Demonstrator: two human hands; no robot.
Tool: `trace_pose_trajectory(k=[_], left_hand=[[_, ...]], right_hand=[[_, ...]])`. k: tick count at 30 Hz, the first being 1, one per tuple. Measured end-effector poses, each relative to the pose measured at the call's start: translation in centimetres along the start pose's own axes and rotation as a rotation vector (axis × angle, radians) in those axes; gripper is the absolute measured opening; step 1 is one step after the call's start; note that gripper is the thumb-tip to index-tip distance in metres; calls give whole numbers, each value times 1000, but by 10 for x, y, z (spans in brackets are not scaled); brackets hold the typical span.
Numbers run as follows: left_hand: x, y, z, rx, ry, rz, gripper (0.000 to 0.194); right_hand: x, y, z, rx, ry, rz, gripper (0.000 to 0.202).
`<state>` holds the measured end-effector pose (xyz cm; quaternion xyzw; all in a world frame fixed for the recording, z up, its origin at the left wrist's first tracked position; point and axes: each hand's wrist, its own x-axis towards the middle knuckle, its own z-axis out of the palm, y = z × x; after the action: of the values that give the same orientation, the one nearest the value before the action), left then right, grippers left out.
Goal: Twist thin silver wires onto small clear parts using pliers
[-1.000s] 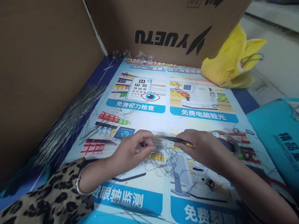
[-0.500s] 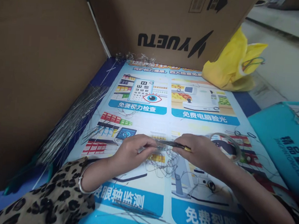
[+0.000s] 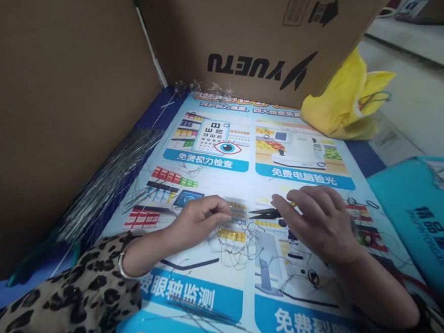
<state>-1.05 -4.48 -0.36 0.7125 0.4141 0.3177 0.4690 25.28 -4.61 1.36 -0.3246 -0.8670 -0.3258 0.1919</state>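
My left hand (image 3: pixel 197 223) is closed in a pinch over the middle of the poster, with a thin wire at its fingertips; the wire's exact shape is too fine to make out. My right hand (image 3: pixel 320 221) holds a pair of dark-jawed pliers (image 3: pixel 266 213), the fingers partly lifted around the handles. The pliers' tips point left toward the pinched fingers, apart from them, and the jaws are parted. Just below the fingertips lies a tangle of bent thin wires (image 3: pixel 235 251) on the poster.
A bundle of straight wires (image 3: pixel 110 184) lies on the left. Loose wires (image 3: pixel 204 312) are near the front. Cardboard panels (image 3: pixel 254 32) wall off the back and left. A yellow bag (image 3: pixel 336 106) and a turquoise box (image 3: pixel 413 200) stand on the right.
My right hand has moved right and up, its fingers loosening around the pliers. The pliers' jaws have come away from my left fingertips and opened. My left hand stays nearly still.
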Motion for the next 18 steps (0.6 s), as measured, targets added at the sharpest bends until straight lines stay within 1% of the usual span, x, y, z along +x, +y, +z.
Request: trace_pose_trajectory(k=[2, 7, 12, 18], left_hand=[[0, 0, 0, -13, -17, -11, 7], [1, 0, 0, -33, -42, -16, 8], [1, 1, -1, -28, -55, -22, 8], [2, 1, 0, -21, -36, -47, 7]], right_hand=[[4, -2, -1, -31, 59, -33, 28], [16, -8, -3, -64, 139, -58, 22], [14, -7, 1, -59, 139, -83, 26], [9, -2, 3, -98, 129, -62, 26]])
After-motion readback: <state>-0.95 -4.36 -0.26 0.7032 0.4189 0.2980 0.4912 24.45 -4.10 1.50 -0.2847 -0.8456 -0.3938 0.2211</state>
